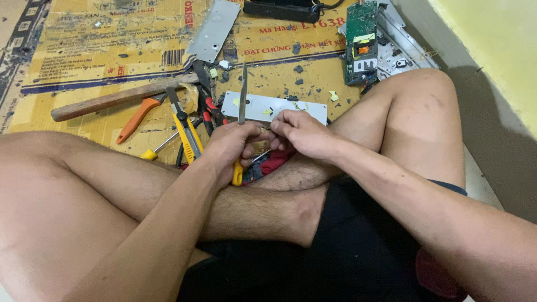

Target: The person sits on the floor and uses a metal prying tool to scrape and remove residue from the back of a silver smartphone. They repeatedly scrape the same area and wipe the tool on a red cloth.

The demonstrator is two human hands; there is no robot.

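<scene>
My left hand (228,146) grips a yellow-handled tool (242,100) whose long grey metal blade points up and away from me. My right hand (299,133) is closed beside it, fingertips pinching something small next to the left hand; what it pinches is hidden. Both hands hover over my crossed legs. Just beyond them a white metal plate (274,107) lies on flattened cardboard (84,50).
On the cardboard lie a wooden-handled hammer (120,97), an orange-handled tool (137,117), a yellow utility knife (184,128), a yellow screwdriver (156,149), red-handled pliers (208,103), a grey metal cover (213,31), and a green circuit board (361,42) on a metal chassis. A yellow wall (498,45) stands right.
</scene>
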